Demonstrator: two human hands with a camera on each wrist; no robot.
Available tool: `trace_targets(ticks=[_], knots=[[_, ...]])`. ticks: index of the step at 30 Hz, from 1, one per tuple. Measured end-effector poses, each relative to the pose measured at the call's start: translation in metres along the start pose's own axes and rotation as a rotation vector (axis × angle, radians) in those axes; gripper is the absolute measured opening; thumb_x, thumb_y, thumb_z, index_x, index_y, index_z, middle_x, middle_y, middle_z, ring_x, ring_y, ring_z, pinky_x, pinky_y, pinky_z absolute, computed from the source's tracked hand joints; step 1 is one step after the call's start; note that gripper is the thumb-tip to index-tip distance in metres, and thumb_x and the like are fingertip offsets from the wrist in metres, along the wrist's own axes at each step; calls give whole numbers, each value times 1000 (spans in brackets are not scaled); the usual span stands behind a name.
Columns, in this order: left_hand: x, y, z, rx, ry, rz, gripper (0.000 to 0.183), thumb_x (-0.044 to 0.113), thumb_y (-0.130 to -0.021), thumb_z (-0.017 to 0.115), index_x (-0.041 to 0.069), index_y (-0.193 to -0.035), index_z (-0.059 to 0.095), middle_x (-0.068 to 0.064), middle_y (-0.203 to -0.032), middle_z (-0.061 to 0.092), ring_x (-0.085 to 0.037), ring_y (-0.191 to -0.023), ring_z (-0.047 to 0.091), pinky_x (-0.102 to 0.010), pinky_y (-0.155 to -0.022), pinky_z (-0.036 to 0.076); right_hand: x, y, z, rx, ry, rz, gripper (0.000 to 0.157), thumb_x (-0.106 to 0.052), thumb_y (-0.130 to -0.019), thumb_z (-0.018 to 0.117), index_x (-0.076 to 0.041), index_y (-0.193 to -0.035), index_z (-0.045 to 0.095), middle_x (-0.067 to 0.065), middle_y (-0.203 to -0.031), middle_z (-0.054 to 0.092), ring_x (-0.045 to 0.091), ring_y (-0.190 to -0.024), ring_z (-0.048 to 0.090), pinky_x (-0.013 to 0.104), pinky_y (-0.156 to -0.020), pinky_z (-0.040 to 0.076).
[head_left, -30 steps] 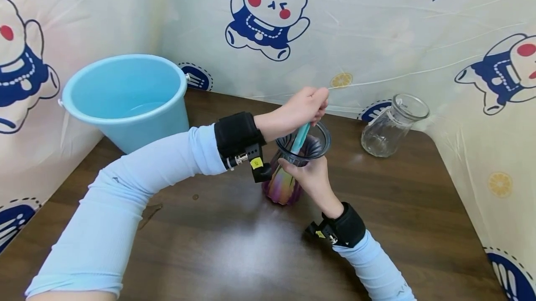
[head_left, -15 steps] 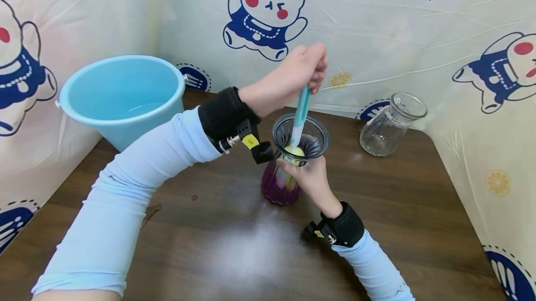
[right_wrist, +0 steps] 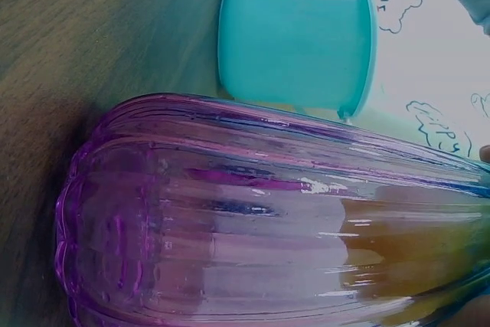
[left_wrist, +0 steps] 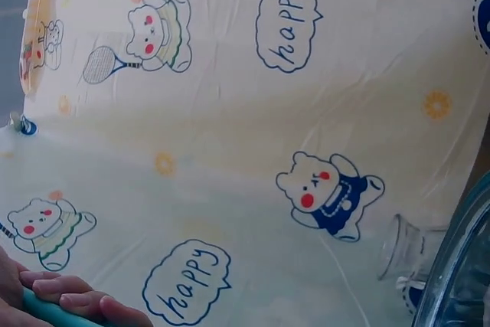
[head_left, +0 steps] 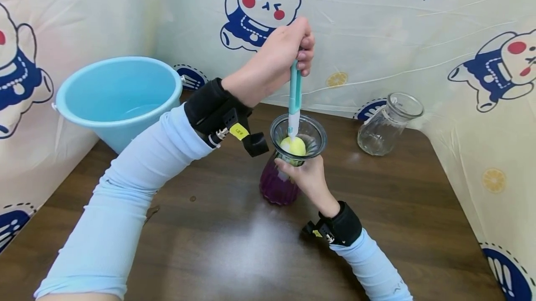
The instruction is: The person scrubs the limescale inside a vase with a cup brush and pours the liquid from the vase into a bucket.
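Observation:
A ribbed glass vase, purple at its base, stands on the table and fills much of the right wrist view. My right hand grips its neck just below the wide rim. Above it, my left hand holds the teal handle of a bottle brush; the handle also shows under the fingers in the left wrist view. The brush has a white neck and a yellow sponge head, which sits inside the vase's mouth. Through the glass, the sponge looks like a yellowish blur in the right wrist view.
A light blue bucket stands at the back left with some water in it. To the right of the vase, a clear glass jar leans near the patterned curtain. Small marks dot the wooden table.
My left hand has risen and shifted slightly left, drawing the brush upward. The sponge head has come up from the vase's body into its mouth. My right hand keeps holding the neck.

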State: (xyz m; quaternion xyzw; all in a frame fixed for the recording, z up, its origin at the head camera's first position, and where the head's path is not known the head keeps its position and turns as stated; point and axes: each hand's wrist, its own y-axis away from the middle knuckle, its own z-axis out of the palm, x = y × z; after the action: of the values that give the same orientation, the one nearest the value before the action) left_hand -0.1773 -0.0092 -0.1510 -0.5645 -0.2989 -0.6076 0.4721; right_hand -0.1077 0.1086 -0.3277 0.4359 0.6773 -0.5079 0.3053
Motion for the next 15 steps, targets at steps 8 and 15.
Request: trace_targets(ticks=[8,15], knots=[[-34,5,-9,66,80,-82,29,9,-94,29,9,-65,32,-2,-59,30,-16,-54,30,-24,-55,30,1,-2,0,15,18,-40,53,7,-68,73,13,-113,45,26,-102,57,27,-91,55,25,-79,43],[-66,12,-8,92,71,-105,26,6,-90,27,8,-64,29,-2,-59,28,-15,-54,29,-24,-55,28,-4,-2,2,15,71,-12,54,5,-68,74,13,-113,45,26,-101,57,33,-91,54,38,-80,42]])
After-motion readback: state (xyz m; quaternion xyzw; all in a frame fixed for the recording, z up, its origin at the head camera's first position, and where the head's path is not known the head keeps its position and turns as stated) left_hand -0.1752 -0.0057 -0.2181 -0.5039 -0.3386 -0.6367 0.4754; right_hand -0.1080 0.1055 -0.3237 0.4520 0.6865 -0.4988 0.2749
